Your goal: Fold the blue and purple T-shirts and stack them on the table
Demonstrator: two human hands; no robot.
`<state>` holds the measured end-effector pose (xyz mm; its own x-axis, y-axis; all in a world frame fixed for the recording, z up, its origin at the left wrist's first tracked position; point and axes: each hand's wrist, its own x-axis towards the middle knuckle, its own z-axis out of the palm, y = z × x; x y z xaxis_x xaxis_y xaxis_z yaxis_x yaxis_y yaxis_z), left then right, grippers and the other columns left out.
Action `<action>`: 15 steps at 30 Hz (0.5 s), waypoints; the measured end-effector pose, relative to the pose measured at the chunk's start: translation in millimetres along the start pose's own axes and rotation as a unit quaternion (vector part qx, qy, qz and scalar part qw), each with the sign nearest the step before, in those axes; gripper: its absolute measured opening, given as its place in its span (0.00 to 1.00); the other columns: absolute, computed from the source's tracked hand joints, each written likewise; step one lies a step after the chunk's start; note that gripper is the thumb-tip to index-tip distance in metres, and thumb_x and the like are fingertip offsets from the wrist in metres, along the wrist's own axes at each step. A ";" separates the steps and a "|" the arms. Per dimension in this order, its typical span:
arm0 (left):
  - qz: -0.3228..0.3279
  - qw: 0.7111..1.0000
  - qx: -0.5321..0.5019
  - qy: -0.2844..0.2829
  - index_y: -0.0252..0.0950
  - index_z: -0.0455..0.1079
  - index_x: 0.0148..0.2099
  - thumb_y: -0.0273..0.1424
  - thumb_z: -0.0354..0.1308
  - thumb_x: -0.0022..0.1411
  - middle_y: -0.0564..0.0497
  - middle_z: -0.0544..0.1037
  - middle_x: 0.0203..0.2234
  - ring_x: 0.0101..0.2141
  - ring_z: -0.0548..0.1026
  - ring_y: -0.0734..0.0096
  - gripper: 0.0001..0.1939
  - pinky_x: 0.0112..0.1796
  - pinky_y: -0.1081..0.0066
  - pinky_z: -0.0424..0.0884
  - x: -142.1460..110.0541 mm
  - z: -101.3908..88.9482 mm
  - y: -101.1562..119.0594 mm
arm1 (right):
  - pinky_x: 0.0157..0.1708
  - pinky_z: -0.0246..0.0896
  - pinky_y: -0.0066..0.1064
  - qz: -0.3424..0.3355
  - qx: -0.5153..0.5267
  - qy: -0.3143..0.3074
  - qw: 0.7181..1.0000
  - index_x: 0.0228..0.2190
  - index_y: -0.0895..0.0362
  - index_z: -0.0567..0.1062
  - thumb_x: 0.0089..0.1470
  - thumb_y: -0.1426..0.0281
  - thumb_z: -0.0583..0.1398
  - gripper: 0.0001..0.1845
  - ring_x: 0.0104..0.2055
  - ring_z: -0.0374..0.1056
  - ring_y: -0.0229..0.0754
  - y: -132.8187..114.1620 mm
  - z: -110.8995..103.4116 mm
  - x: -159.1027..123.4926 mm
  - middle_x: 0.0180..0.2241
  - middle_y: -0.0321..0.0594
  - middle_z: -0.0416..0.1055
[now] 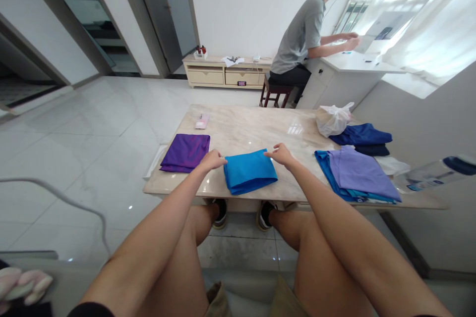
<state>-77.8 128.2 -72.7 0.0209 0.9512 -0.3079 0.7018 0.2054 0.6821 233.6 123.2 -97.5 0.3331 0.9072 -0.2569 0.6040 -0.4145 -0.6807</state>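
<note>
A folded bright blue cloth (pixel 250 171) lies near the front edge of the marble-patterned table, between my two hands. At its upper left corner, my left hand (pixel 213 160) has its fingers closed on the fabric. My right hand (pixel 281 154) is by the upper right corner; a fingertip reaches the cloth's edge while the fingers stay apart. To the left of my left hand rests a folded purple cloth (pixel 186 152).
Right on the table (pixel 253 126) are a lilac cloth (pixel 362 171) over blue ones, dark blue cloths (pixel 360 133), a white plastic bag (pixel 334 119) and a clear bottle (pixel 431 176). A small pink packet (pixel 202 121) lies back left. A person (pixel 303 34) sits beyond.
</note>
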 end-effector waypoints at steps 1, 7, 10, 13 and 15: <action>0.010 0.998 0.068 -0.004 0.39 0.73 0.34 0.30 0.76 0.45 0.40 0.85 0.40 0.50 0.83 0.42 0.16 0.45 0.62 0.74 -0.7 2.7 -4.2 | 0.42 0.74 0.36 0.018 -0.033 -0.035 0.999 0.56 0.61 0.72 0.51 0.58 0.77 0.38 0.47 0.79 0.52 5.2 2.9 0.6 0.51 0.56 0.80; 0.075 0.973 0.211 -0.061 0.42 0.79 0.38 0.33 0.74 0.51 0.41 0.86 0.49 0.54 0.82 0.42 0.11 0.50 0.61 0.74 -6.5 16.6 -4.0 | 0.37 0.79 0.38 0.073 -0.076 -0.173 0.979 0.45 0.61 0.78 0.43 0.58 0.81 0.34 0.46 0.79 0.54 21.7 9.4 5.3 0.46 0.52 0.80; 0.097 0.960 0.252 -0.068 0.41 0.82 0.41 0.36 0.70 0.58 0.39 0.86 0.50 0.53 0.82 0.40 0.09 0.50 0.59 0.75 -6.7 17.6 2.6 | 0.37 0.80 0.38 0.088 -0.056 -0.197 0.975 0.38 0.60 0.78 0.39 0.61 0.82 0.30 0.44 0.79 0.51 22.6 10.0 5.2 0.44 0.50 0.80; 0.103 0.959 0.258 -0.062 0.40 0.83 0.42 0.38 0.68 0.61 0.37 0.86 0.50 0.53 0.82 0.38 0.10 0.49 0.58 0.74 -6.7 11.6 7.9 | 0.37 0.80 0.37 0.084 -0.050 -0.210 0.973 0.34 0.61 0.79 0.41 0.64 0.81 0.25 0.43 0.78 0.49 21.8 9.3 1.2 0.41 0.49 0.81; 0.097 0.964 0.244 -0.048 0.40 0.83 0.43 0.39 0.69 0.60 0.37 0.86 0.50 0.53 0.82 0.39 0.11 0.50 0.59 0.74 -7.9 2.0 11.2 | 0.36 0.79 0.35 0.069 -0.044 -0.218 0.972 0.33 0.61 0.79 0.42 0.65 0.80 0.22 0.42 0.78 0.48 19.1 6.7 -4.1 0.39 0.48 0.81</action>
<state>-68.7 122.6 -64.0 0.2352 0.9303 -0.2814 0.9287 -0.1297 0.3474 238.8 112.1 -114.0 0.0880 0.7780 -0.6221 0.6407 -0.5224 -0.5627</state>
